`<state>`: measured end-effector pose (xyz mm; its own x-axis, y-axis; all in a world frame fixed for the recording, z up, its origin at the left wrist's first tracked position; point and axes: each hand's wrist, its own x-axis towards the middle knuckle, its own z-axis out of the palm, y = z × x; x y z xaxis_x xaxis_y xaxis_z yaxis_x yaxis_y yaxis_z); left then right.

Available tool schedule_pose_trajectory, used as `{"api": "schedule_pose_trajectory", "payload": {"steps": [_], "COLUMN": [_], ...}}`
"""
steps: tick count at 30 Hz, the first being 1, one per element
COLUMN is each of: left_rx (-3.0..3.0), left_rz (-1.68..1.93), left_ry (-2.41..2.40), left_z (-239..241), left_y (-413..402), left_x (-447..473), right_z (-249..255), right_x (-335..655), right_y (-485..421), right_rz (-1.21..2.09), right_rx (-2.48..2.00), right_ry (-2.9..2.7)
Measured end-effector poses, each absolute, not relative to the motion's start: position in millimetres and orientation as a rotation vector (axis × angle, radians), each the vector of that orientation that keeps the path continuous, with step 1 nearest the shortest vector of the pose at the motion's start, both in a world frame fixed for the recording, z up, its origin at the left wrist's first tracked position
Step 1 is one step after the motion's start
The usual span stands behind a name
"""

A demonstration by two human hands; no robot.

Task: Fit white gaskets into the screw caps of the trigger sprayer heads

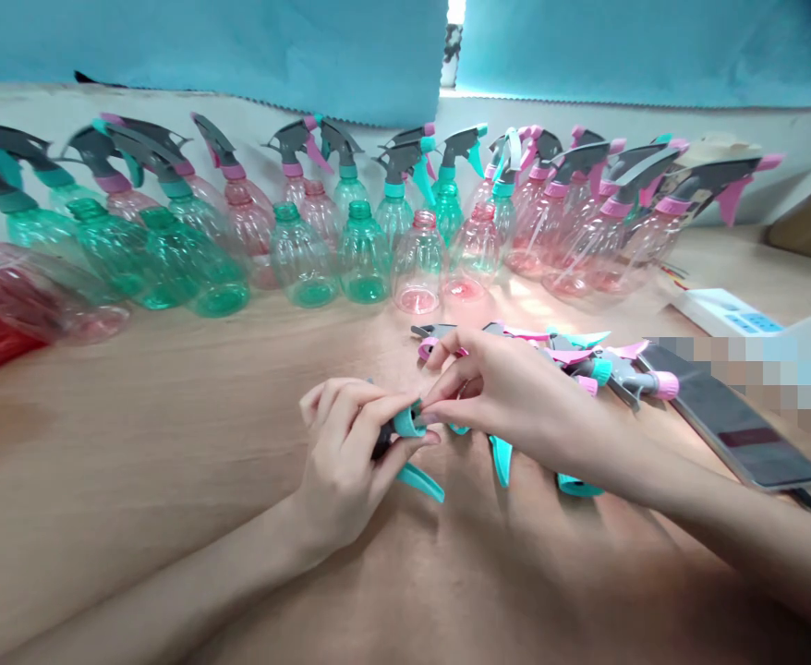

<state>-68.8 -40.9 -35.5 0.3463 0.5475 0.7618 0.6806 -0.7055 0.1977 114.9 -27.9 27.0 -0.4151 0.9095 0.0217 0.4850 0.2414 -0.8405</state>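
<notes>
My left hand is closed round a grey and teal spray trigger head, its teal lever sticking out below the fingers. My right hand pinches at the teal collar of the same head from the right. Both hands hover just above the wooden table. Under and behind my right hand lies a pile of loose trigger heads in pink, teal and grey. A loose teal lever lies on the table below my right wrist.
A long row of clear green and pink spray bottles stands along the back of the table, some capped with trigger heads, some uncapped. A phone lies at the right, with a white power strip behind it. Blue sheeting hangs at the back.
</notes>
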Motion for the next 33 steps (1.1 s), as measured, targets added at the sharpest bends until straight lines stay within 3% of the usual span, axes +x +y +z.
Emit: {"api": "schedule_pose_trajectory", "payload": {"steps": [4,7,9,14,16,26,33], "left_rx": [-2.387,-2.342,-2.343,-2.45,-2.477,-2.565,-2.713], "left_rz": [-1.247,-1.262,-1.283,-1.365,-1.398,-1.469,-1.366], "left_ry": [-1.035,-0.974,-0.978,-1.073,-1.136,-1.214,-1.318], "left_z": [-37.7,-37.6,-36.7,-34.7,-34.4,-34.4,-29.2], "left_y": [-38.2,-34.5,-32.7,-30.9,-30.6,-29.7,-32.4], "left_x": [-72.2,-73.7,-73.6,-71.2,-70.2,-68.9,-65.8], "right_z": [19.8,15.7,16.1,22.2,23.6,30.0,67.7], "right_x": [116.6,113.9,110.2,107.3,110.3,113.6,142.4], "right_y": [-17.4,-18.3,-23.3,-31.6,-30.0,-27.5,-30.2], "right_rz": [1.482,1.609,1.446,0.601,0.443,0.332,0.425], "right_rx": [-1.27,-1.182,-1.135,-1.102,-1.067,-1.097,-1.055], "right_ry": [-1.796,-1.646,-1.666,-2.096,-2.213,-2.386,-2.412]}}
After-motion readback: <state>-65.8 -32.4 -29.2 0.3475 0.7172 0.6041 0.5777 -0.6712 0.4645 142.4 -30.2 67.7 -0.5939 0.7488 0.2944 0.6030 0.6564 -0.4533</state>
